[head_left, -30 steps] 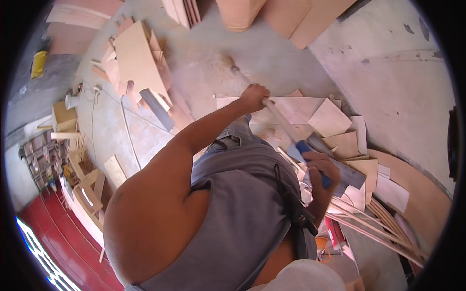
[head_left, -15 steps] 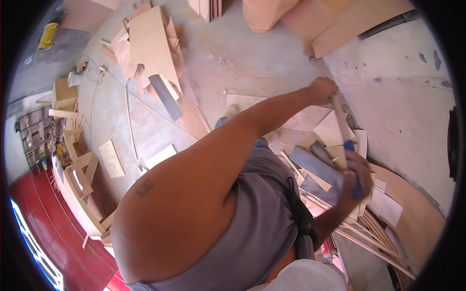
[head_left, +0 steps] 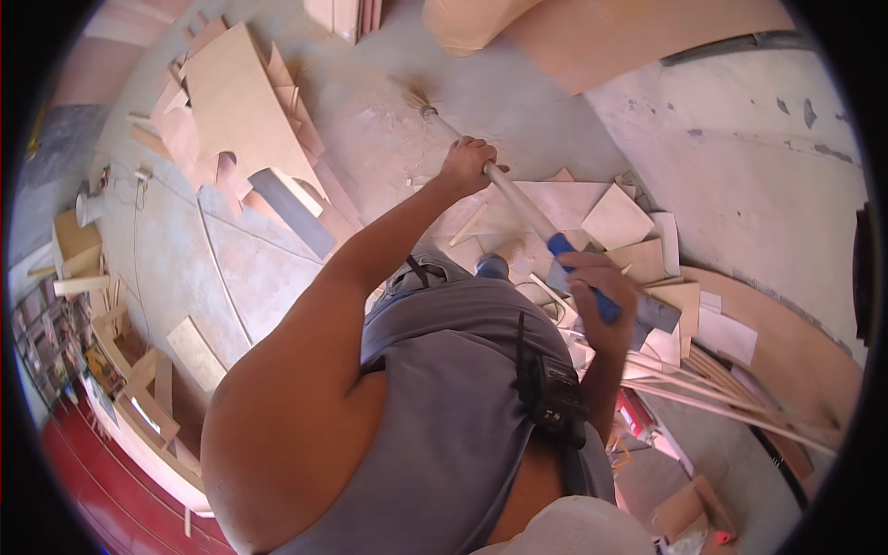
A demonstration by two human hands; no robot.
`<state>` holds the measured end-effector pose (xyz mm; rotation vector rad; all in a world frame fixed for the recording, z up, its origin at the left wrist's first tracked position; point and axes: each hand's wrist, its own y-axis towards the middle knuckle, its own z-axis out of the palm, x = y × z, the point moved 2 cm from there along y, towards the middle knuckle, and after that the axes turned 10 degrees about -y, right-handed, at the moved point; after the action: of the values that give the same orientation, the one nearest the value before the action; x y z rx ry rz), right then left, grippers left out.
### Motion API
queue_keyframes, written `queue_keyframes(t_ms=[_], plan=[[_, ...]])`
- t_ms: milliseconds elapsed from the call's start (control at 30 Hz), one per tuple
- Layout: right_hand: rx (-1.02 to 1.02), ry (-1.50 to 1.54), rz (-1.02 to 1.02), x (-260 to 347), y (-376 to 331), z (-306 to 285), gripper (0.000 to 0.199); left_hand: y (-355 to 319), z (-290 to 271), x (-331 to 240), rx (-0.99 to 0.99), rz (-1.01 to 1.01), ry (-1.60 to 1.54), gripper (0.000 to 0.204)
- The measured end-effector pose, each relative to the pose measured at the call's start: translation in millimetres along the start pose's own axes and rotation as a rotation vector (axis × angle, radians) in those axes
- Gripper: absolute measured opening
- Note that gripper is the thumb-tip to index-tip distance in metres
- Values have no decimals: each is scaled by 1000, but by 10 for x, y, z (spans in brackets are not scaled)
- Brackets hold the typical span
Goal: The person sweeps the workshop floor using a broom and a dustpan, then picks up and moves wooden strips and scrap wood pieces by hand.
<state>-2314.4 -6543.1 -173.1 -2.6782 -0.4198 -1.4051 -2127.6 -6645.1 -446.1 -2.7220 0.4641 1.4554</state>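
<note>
Both hands are on the broom here. The left hand is wrapped tight around the pale handle, up toward the bristle end, and the right hand is clamped on the blue grip at the other end. The broom slants across the dusty concrete floor, bristles resting on it, just beside a heap of plywood offcuts. Bigger wood panels lie well left of the broom.

Broom between wood piles; offcuts perhaps underneath.
</note>
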Motion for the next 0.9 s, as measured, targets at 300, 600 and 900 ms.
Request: queue_keyframes(t_ms=[300, 600, 900], plan=[[-470, -313, -1, 1114, -670, -467, 38, 443, 603, -1564, 256, 418, -355, 28], [-463, 39, 397, 281, -1097, -45, 16, -756, 1175, -545, 746, 239, -133, 25], [-490, 91, 265, 632, -1538, 55, 20, -835, 241, -704, 650, 321, -209, 26]])
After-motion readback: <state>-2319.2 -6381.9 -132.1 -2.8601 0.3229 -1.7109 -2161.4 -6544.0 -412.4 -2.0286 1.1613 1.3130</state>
